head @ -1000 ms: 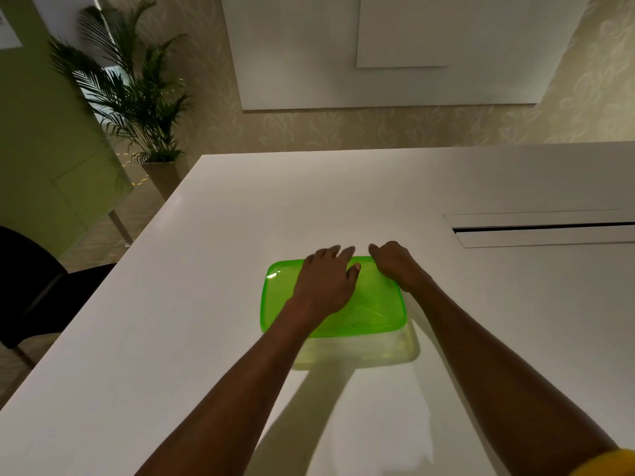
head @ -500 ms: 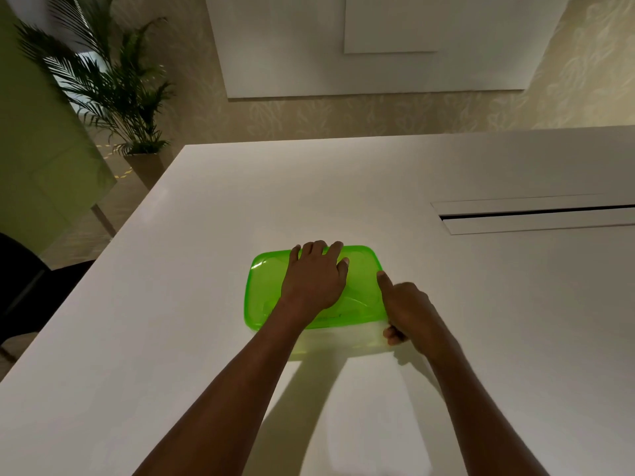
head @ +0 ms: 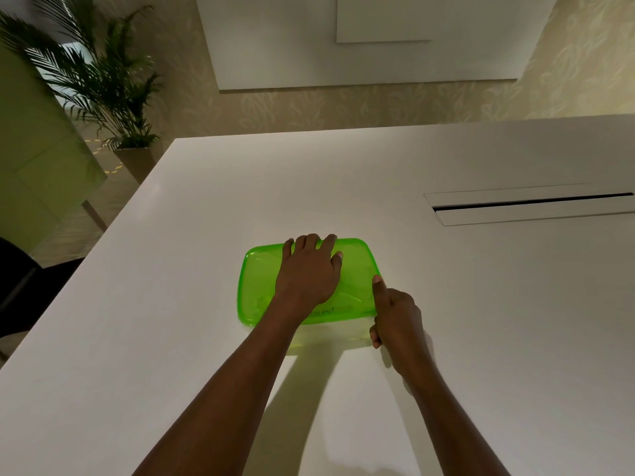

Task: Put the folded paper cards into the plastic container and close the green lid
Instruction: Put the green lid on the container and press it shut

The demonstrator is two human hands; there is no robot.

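The translucent green lid (head: pixel 357 269) lies flat on top of the clear plastic container (head: pixel 330 334), which stands on the white table. My left hand (head: pixel 309 273) rests palm down on the middle of the lid, fingers spread toward its far edge. My right hand (head: pixel 395 314) is at the container's near right corner, thumb pressed on the lid's right rim and fingers curled against the side below. No paper cards can be seen; the lid and my hands hide the inside.
The white table (head: pixel 481 338) stretches wide around the container. A long cable slot (head: pixel 529 202) is set into it at the far right. Off the table's left edge stand a potted palm (head: pixel 103 84) and a dark chair (head: pixel 20 290).
My right hand moved from the lid's far right corner to its near right corner. My left hand stayed flat on the lid. The view shifted slightly.
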